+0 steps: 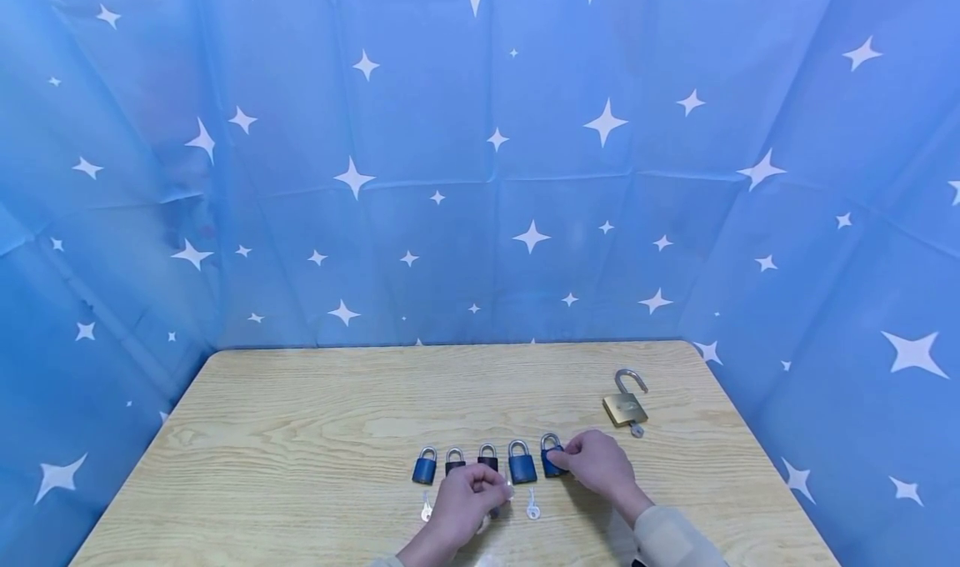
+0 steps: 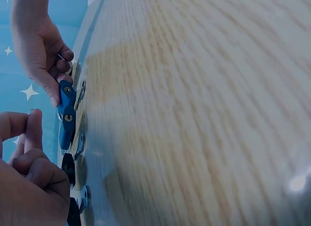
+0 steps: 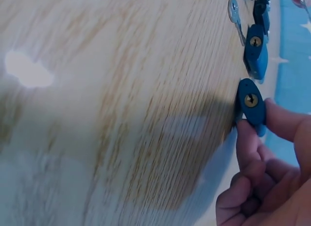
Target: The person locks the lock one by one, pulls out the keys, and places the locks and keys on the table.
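Five-odd small padlocks would overstate the count, so several stand in a row across the table's front half. At its right end, my right hand (image 1: 600, 464) pinches a blue padlock (image 3: 251, 90) between thumb and finger; its brass keyhole faces the right wrist camera. Beside it lies another blue padlock (image 1: 522, 467), untouched. My left hand (image 1: 465, 500) is over the row's middle, thumb and forefinger pinching a small metal key (image 3: 304, 0), mostly hidden by the fingers. Behind that hand are two black padlocks, one (image 1: 488, 459) partly covered. A loose key (image 1: 533, 504) lies in front of the blue padlocks.
A third blue padlock (image 1: 424, 469) marks the row's left end, with a key (image 1: 427, 510) below it. Farther back on the right, a larger brass padlock (image 1: 625, 408) lies with its shackle open and a key in it. A starry blue curtain (image 1: 480, 158) surrounds the wooden table (image 1: 315, 417).
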